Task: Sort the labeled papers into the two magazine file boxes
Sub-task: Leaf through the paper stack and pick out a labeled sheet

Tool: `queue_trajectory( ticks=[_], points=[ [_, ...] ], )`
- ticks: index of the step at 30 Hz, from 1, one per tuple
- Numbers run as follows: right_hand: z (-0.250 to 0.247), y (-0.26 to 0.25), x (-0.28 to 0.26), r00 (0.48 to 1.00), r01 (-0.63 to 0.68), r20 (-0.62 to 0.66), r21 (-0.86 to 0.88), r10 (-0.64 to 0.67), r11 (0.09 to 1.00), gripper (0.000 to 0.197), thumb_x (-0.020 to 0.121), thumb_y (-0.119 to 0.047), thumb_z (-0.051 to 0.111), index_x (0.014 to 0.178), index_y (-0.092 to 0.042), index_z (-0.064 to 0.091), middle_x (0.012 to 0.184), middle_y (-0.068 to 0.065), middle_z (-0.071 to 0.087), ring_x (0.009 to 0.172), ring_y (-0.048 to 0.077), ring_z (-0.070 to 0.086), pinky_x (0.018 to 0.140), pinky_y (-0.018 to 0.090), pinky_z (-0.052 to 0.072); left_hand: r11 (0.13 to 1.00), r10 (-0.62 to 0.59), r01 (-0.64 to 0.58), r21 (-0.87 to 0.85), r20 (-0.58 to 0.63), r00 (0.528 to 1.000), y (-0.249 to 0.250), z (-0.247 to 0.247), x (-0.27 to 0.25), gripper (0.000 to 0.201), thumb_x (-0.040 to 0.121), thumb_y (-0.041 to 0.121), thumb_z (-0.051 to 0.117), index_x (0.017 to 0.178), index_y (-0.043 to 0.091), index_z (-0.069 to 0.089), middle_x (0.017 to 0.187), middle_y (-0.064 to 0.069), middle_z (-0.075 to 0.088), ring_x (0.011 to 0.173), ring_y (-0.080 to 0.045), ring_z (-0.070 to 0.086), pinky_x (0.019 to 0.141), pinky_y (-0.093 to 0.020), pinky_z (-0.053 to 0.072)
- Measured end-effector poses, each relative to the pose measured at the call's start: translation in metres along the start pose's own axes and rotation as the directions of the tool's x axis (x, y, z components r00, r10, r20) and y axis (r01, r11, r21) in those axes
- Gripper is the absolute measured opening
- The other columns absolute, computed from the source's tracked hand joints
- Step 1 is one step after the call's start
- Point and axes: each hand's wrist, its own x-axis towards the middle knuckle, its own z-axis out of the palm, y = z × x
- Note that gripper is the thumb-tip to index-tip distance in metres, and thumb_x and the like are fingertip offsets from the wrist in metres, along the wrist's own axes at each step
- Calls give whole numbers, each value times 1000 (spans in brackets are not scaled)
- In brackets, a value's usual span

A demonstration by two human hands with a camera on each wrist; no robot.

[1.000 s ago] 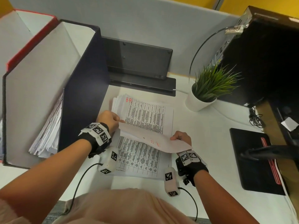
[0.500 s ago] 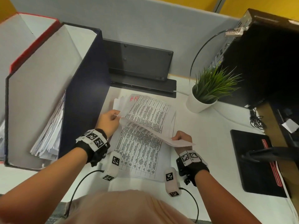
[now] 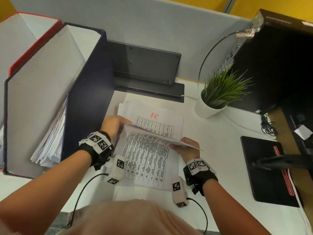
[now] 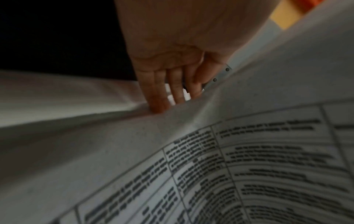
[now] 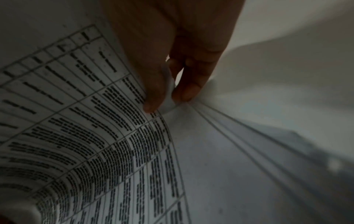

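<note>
The head view looked steeply down on the worktop (image 3: 211, 150) from above. Each wrist view sat close under its hand, facing along the fingers; all shared the lifted sheet (image 3: 160, 137).

Two tall cardboard magazine file boxes stand at the left: one dark navy box (image 3: 88, 92) and one red-edged box (image 3: 33, 46) behind it. One stack of white printed papers (image 3: 145, 167) lies on the white desk (image 3: 220, 158), and one lifted white sheet (image 3: 157, 135) is held above it by two hands, the left hand (image 3: 113, 125) and the right hand (image 3: 187, 147). One handwritten red "HR" label (image 3: 154, 115) shows (others may be covered). One green potted plant in a white pot (image 3: 218, 94) and one black mat (image 3: 265, 168) are also there.
</note>
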Motion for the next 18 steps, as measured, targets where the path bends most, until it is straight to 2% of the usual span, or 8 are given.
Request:
queue_trajectory(
  ticks=[2,4,6,8,11,13,16,18],
  points=[
    [-7,6,-3,985,160,40,139,-167,977,33,75,10,64,57,-16,54,59,-3,55,55,6,48,45,0,35,998,-54,55,25,-56,997,0,-2,7,17,80,8,55,83,-2,69,78,-12,66,67,-23,58,60,-30,47],
    [-17,15,-9,985,158,18,290,-170,944,39,69,20,55,47,-12,53,48,-6,52,48,8,43,43,9,37,979,-66,83,186,-99,993,-1,-4,15,24,84,15,55,91,-5,68,83,-15,68,69,-26,61,66,-33,53],
    [-14,13,-8,992,111,19,387,-128,916,47,65,23,49,37,-16,52,40,-11,48,43,5,39,43,15,33,921,-87,117,370,-97,991,-2,-6,19,30,81,20,67,95,-6,66,90,-18,69,80,-31,66,78,-41,57],
    [-11,10,-9,991,114,21,361,-130,925,42,64,23,48,40,-11,52,45,-3,46,45,8,38,42,14,31,850,-116,145,506,-89,989,0,-7,19,46,72,28,79,100,-5,64,97,-18,69,90,-33,67,82,-43,56],
    [-14,8,-13,988,142,17,316,-156,938,38,67,24,49,51,-10,51,55,5,45,46,9,39,42,10,31,747,-94,105,656,-52,994,2,-3,16,60,62,39,84,100,-3,64,97,-17,69,89,-31,68,79,-39,57],
    [-14,9,-12,987,130,41,337,-152,932,39,70,25,48,53,-10,51,57,5,44,45,6,41,42,8,32,710,-50,64,702,-40,998,3,0,13,53,63,40,84,94,0,66,91,-12,70,82,-25,67,72,-32,56],
    [-14,7,-12,992,104,37,304,-121,947,38,75,17,58,56,-15,52,68,6,51,58,10,49,52,9,36,705,35,-15,709,-14,999,0,1,12,30,71,31,79,81,3,71,80,-7,68,73,-18,61,67,-26,49],
    [-17,4,-10,993,86,47,332,-108,939,36,78,15,56,60,-16,54,68,5,51,51,-2,53,50,6,38,710,64,-60,702,21,998,-3,-1,11,21,77,24,74,71,5,68,75,-6,65,73,-18,59,70,-26,47]
  ],
)
